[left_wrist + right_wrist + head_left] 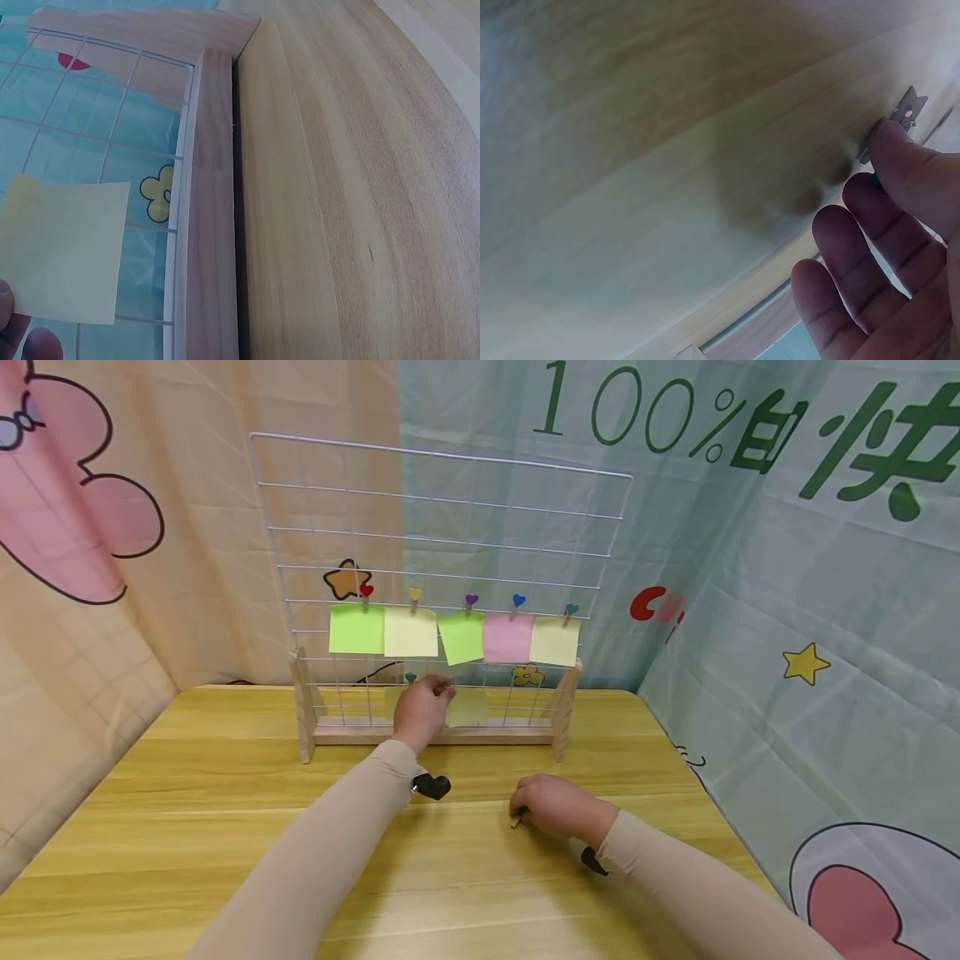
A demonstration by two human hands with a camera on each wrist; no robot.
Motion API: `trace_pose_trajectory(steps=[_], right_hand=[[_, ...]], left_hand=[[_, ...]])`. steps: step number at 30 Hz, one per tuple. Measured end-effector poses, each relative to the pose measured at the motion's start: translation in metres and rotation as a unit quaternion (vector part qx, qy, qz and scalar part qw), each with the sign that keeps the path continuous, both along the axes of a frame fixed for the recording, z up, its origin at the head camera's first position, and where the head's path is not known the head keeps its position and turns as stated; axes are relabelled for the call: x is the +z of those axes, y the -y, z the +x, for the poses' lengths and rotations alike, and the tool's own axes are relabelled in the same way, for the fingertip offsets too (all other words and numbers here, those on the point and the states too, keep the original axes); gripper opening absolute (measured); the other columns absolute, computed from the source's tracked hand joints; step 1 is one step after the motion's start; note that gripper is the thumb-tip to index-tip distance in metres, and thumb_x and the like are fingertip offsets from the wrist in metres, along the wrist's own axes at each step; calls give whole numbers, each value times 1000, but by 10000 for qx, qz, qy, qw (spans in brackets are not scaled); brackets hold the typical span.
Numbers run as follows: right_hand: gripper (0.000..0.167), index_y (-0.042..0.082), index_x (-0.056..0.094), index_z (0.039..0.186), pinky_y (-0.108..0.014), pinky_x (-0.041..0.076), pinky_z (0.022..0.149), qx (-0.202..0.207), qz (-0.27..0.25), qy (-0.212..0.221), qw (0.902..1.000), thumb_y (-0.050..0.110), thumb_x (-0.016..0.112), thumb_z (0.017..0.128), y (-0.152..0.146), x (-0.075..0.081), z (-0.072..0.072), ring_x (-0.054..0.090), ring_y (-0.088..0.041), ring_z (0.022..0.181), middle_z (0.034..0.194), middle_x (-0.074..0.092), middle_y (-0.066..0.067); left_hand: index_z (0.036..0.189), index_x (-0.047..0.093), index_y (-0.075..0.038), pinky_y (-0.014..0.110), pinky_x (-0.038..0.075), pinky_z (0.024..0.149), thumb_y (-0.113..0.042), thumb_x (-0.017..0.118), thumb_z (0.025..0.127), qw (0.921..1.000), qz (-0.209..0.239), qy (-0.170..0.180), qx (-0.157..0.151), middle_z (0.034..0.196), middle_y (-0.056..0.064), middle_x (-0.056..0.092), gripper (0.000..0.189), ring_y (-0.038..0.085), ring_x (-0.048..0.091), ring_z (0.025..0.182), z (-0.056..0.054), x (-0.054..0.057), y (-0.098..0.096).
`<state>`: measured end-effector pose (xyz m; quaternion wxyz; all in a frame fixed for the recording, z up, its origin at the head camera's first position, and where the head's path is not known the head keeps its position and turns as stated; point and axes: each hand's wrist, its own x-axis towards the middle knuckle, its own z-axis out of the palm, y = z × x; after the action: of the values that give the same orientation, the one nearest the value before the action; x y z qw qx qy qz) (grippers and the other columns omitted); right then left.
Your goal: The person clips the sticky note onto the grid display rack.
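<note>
A pale yellow sticky note lies against the lower part of the white wire grid. My left hand pinches that note by its left edge; in the left wrist view the note hangs flat with fingertips at its corner. Partly hidden behind this hand is another pale note, below a clip with a teal heart. Low over the table, my right hand pinches a small wooden clothespin between thumb and index finger. A bit of green shows beside the index fingertip.
Higher on the grid hangs a row of several notes, among them a pink one, held by heart-topped clothespins. The grid stands in a wooden base on the wooden table. Printed curtains surround the table's back and sides.
</note>
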<state>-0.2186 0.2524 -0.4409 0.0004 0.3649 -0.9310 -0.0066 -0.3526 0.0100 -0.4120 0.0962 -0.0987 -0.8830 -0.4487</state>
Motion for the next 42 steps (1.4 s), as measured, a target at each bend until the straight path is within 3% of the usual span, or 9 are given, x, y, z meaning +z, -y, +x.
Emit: trace_pose_trajectory(steps=[14, 27, 34, 42], right_hand=[[9, 17, 71, 94, -30, 56, 78, -594, -448, 471, 9961, 12, 77, 96, -1, 8, 1, 59, -6, 83, 94, 63, 6], [8, 12, 69, 99, -35, 57, 78, -943, -947, 586, 9893, 8, 76, 96, -1, 23, -2, 65, -11, 85, 94, 72, 1], [4, 9, 75, 102, -30, 58, 77, -899, -1580, 258, 9830, 7, 72, 99, 1, 28, -5, 69, -12, 87, 96, 75, 0], [16, 3, 75, 116, -42, 61, 90, -1245, -2106, -122, 9695, 4, 67, 102, 8, 33, -10, 72, -26, 104, 108, 76, -9]], left_hand=[[125, 73, -18, 41, 55, 82, -33, 63, 107, 10000, -35, -34, 73, 114, 4, 76, 26, 27, 71, 96, 3, 2, 0], [126, 73, -18, 42, 55, 83, -33, 63, 107, 9999, 55, -5, 103, 115, 5, 76, 26, 27, 70, 97, 5, 3, 0], [126, 73, -18, 41, 55, 81, -33, 62, 107, 9999, 76, -5, 109, 116, 5, 76, 27, 26, 70, 95, 5, 2, 0], [127, 73, -19, 41, 55, 80, -34, 61, 108, 9999, 65, 7, 101, 117, 5, 75, 28, 26, 70, 95, 4, 1, -1]])
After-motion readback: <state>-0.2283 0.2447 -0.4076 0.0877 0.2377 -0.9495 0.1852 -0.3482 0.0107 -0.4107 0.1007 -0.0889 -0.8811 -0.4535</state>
